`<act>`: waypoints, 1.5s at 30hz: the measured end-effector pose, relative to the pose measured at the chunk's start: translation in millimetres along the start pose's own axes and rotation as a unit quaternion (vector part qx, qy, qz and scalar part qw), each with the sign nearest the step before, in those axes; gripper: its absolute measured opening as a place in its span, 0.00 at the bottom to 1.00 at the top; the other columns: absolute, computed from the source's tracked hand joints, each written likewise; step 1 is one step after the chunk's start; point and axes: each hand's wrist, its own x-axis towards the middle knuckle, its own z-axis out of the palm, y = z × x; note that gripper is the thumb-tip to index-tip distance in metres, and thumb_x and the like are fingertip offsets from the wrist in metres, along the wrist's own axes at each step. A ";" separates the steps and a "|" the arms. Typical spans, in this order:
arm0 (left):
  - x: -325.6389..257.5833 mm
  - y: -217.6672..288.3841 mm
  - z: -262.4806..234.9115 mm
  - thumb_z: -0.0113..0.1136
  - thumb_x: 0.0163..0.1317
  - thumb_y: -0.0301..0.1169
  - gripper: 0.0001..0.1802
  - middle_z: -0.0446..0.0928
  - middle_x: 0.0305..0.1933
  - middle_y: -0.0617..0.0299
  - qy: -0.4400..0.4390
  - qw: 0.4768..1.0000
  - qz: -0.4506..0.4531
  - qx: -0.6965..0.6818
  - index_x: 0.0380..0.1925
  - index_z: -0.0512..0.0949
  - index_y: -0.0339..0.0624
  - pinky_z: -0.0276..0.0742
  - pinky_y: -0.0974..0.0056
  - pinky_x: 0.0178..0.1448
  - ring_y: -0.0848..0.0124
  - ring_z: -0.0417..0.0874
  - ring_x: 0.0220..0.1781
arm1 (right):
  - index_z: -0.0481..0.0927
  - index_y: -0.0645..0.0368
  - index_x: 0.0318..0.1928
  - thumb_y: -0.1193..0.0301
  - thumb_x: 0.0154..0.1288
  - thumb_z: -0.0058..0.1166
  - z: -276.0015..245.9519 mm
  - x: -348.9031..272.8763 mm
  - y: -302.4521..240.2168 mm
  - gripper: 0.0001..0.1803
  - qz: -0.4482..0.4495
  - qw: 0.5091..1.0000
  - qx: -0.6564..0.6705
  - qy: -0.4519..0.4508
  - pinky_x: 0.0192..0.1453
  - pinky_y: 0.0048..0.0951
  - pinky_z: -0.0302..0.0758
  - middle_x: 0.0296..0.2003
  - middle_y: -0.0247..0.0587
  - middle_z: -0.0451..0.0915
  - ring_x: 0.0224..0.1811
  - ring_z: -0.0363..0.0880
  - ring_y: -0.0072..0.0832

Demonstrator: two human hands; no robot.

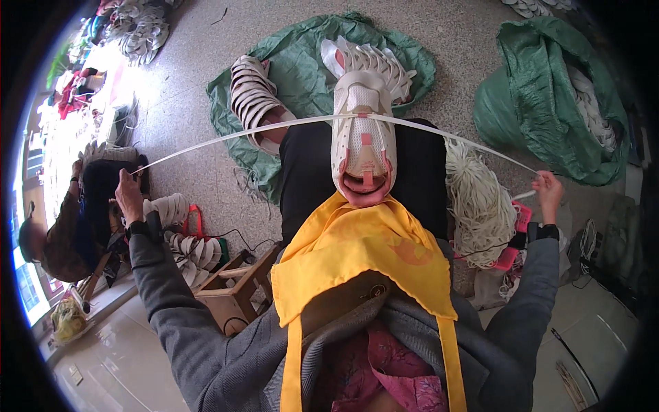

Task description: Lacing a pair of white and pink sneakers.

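Note:
A white mesh sneaker upper [345,141] with pink trim sits on my lap, its pink-edged opening toward me. One long flat white shoelace [233,134] crosses its lowest eyelets near the toe and stretches out both ways. Far out to the left, my left hand [129,197] pinches one end of it. My right hand [548,194], equally far out on the right, has its fingers closed on the other side, with a short tail hanging beyond. Both arms are spread wide, and the lace bows slightly between shoe and hands.
Beyond my knees, stacked uppers [250,93] rest on a green woven sheet [302,51]. Loose white laces [480,199] heap beside my right leg, by a pink basket [506,259]. A green sack [511,96] stands far right. Left are a wooden stool [233,288] and another person [62,226].

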 end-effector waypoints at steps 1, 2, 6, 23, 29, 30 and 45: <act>1.7 -6.0 -3.9 0.50 0.77 0.31 0.07 0.81 0.34 0.40 0.005 1.000 -0.019 0.008 0.42 0.72 0.38 0.73 0.46 0.38 0.39 0.83 0.39 | 0.84 0.67 0.51 0.78 0.75 0.53 -3.1 2.2 -3.5 0.11 0.004 1.000 0.001 0.011 0.40 0.29 0.88 0.37 0.42 0.86 0.35 0.88 0.29; 6.2 -16.9 -13.3 0.50 0.78 0.32 0.08 0.81 0.35 0.40 -0.025 0.997 -0.062 -0.028 0.43 0.73 0.39 0.73 0.45 0.39 0.41 0.84 0.40 | 0.84 0.67 0.52 0.78 0.75 0.53 -2.8 5.5 -3.6 0.11 0.008 1.000 0.006 0.020 0.40 0.29 0.88 0.37 0.41 0.85 0.35 0.88 0.29; 3.0 -17.0 -1.6 0.51 0.77 0.34 0.09 0.82 0.34 0.43 -0.040 0.999 -0.001 -0.004 0.43 0.73 0.40 0.74 0.45 0.40 0.43 0.85 0.40 | 0.83 0.67 0.54 0.77 0.76 0.53 -34.6 19.0 27.3 0.12 -0.003 0.997 0.077 0.029 0.42 0.29 0.88 0.39 0.42 0.85 0.39 0.88 0.30; -24.0 -30.8 2.2 0.53 0.73 0.28 0.05 0.80 0.39 0.45 -0.015 0.998 0.007 0.063 0.38 0.73 0.38 0.74 0.44 0.47 0.43 0.82 0.46 | 0.83 0.69 0.53 0.85 0.71 0.48 -160.9 16.9 105.0 0.15 0.055 0.996 0.026 0.058 0.42 0.30 0.88 0.40 0.45 0.85 0.37 0.87 0.31; 14.7 -36.1 -15.6 0.54 0.72 0.28 0.05 0.81 0.39 0.44 0.015 0.994 -0.010 0.107 0.39 0.73 0.37 0.75 0.43 0.47 0.42 0.83 0.46 | 0.83 0.70 0.50 0.86 0.69 0.51 -154.6 -7.3 98.6 0.12 0.108 0.989 0.036 0.090 0.41 0.32 0.88 0.40 0.44 0.84 0.35 0.86 0.31; 5.9 -44.2 -31.1 0.55 0.72 0.28 0.05 0.81 0.38 0.44 0.021 0.994 -0.013 0.110 0.38 0.73 0.37 0.75 0.43 0.47 0.43 0.83 0.45 | 0.83 0.70 0.49 0.87 0.68 0.52 -140.5 7.0 90.3 0.12 0.105 0.991 0.036 0.081 0.40 0.33 0.88 0.40 0.44 0.83 0.35 0.85 0.31; 25.0 13.9 -27.2 0.63 0.67 0.29 0.07 0.82 0.31 0.51 0.079 0.993 -0.043 -0.070 0.36 0.78 0.35 0.79 0.56 0.41 0.59 0.85 0.34 | 0.85 0.66 0.44 0.66 0.74 0.61 -134.5 36.7 17.2 0.13 0.116 0.955 0.196 0.189 0.32 0.24 0.81 0.30 0.36 0.84 0.27 0.82 0.22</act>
